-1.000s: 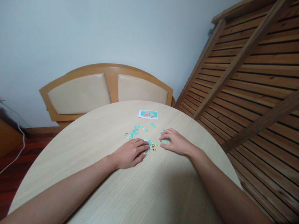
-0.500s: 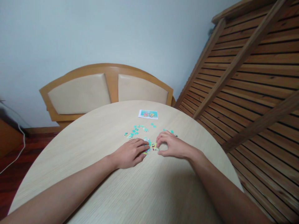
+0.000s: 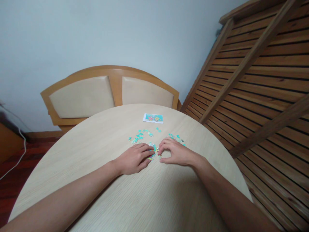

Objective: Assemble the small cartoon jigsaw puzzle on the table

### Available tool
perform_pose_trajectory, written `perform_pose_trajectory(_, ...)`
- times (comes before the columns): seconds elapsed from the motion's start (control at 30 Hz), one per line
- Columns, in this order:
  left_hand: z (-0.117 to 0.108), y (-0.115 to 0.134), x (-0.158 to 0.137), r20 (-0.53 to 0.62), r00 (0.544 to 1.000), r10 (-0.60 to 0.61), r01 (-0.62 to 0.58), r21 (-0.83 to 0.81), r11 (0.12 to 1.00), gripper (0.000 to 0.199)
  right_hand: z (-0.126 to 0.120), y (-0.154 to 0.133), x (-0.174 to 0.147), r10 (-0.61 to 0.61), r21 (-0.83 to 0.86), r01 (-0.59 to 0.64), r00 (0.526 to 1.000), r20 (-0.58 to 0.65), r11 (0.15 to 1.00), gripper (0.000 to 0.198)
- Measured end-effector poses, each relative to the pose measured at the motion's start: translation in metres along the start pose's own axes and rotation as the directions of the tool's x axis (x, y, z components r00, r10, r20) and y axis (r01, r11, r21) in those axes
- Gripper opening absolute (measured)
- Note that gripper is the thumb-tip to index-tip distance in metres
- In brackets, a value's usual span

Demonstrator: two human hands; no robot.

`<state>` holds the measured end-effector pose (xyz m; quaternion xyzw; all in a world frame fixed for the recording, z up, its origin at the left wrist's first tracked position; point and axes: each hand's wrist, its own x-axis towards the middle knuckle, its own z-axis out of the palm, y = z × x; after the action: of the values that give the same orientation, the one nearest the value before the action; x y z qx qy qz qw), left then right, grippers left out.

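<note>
Small jigsaw pieces with a yellow and teal cartoon print lie between my two hands on the round table. My left hand (image 3: 137,158) rests over a joined teal part of the jigsaw (image 3: 151,145), fingers pressing on it and thumb at its near edge. From the right, my right hand (image 3: 172,152) curves in a C shape, with fingertips and thumb at the edges of a yellow jigsaw section (image 3: 157,150). That section is largely covered by the fingers. Whether the two parts are joined cannot be seen.
Loose teal jigsaw pieces (image 3: 139,135) lie beyond my left hand, and more pieces (image 3: 174,136) lie beyond the right. A picture card (image 3: 153,118) sits farther back on the pale table (image 3: 108,129). A padded headboard (image 3: 82,96) and slatted wood (image 3: 256,77) stand around it.
My right hand has shifted slightly left, toward the left hand, and now covers more of the yellow section. More loose pieces show behind it. My left hand stays in place.
</note>
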<state>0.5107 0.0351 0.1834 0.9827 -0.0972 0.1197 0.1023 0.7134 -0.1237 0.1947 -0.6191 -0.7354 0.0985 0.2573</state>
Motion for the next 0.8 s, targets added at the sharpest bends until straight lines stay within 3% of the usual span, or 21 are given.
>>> perform_pose_trajectory(0.8, -0.0004, 0.0001, -0.0003, -0.02, 1.0, 0.006, -0.006, -0.028, 1.0, 0.035, -0.0057, -0.0022, 0.0012, -0.036, -0.121, 0.041, 0.998, 0.042, 0.992, 0.006)
